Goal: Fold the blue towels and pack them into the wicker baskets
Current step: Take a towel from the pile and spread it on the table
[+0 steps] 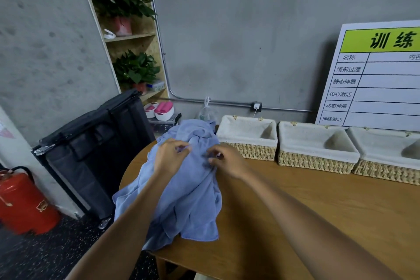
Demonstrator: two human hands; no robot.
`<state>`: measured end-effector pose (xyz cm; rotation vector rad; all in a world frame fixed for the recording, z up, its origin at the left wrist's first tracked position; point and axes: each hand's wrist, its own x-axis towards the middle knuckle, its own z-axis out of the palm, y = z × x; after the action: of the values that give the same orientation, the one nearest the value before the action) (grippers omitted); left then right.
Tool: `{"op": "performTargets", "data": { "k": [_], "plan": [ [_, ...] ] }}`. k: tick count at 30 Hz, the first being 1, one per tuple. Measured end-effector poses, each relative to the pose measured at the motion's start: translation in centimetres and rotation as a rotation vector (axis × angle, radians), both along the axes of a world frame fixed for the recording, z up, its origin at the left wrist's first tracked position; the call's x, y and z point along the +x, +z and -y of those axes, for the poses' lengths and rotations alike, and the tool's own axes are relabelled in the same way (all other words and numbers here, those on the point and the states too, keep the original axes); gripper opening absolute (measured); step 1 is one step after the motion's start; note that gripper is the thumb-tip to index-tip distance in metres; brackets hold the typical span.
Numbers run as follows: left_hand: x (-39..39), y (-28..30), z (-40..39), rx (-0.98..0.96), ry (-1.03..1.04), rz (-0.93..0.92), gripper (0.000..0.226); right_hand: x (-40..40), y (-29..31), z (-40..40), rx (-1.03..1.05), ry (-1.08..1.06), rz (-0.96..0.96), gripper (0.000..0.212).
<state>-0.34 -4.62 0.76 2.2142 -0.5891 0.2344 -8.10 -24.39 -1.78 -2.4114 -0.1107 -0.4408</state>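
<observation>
Left hand [169, 157], right hand [227, 161] pinch crumpled blue towels [188, 200] on table [318, 211]

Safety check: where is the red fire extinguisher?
Head view, lower left: the red fire extinguisher stands on the dark floor, left of the black folded cart.

Table [318, 200] bare rt of towel pile [188, 188]; baskets [316, 150] line far edge.

**Cloth, Wicker, Wood and Concrete**

We see soft, matt blue towels [181, 188] of napped cloth, heaped on a smooth wooden tabletop [318, 200] with a low sheen. We note three wicker baskets [316, 162], coarsely woven of pale straw and lined with rough off-white fabric. Behind them we find a mottled, matt concrete wall [238, 41], a dull metal conduit [227, 101], a glossy red fire extinguisher [25, 202] and a smooth printed board [375, 79].
</observation>
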Motion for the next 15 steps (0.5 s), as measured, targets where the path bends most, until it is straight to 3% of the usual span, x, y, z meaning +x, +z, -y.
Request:
{"op": "performTargets", "data": {
  "k": [3,5,7,10,13,15],
  "plan": [
    [-1.0,3.5,1.4,-0.089,-0.244,-0.046,0.005,-0.4,3.2,0.7,0.145,-0.019,0.151,0.029],
    [-1.1,5.9,2.4,-0.05,-0.389,-0.015,0.008,-0.8,6.2,1.4,0.284,0.019,0.21,0.033],
    [-1.6,9.0,3.4,-0.052,-0.537,-0.004,0.01,-1.6,9.4,2.4,0.404,0.081,0.166,0.038],
    [-3.3,13.8,5.0,-0.171,-0.717,-0.144,0.006,-3.8,13.8,4.3,0.526,0.23,0.11,0.043],
    [-4.9,17.1,7.1,-0.216,-0.828,-0.241,0.009,-7.4,16.9,6.0,0.557,0.287,0.077,0.034],
    [-6.1,18.2,8.9,-0.195,-0.842,-0.192,0.008,-9.7,17.8,7.1,0.552,0.257,0.062,0.026]
  ]
}}
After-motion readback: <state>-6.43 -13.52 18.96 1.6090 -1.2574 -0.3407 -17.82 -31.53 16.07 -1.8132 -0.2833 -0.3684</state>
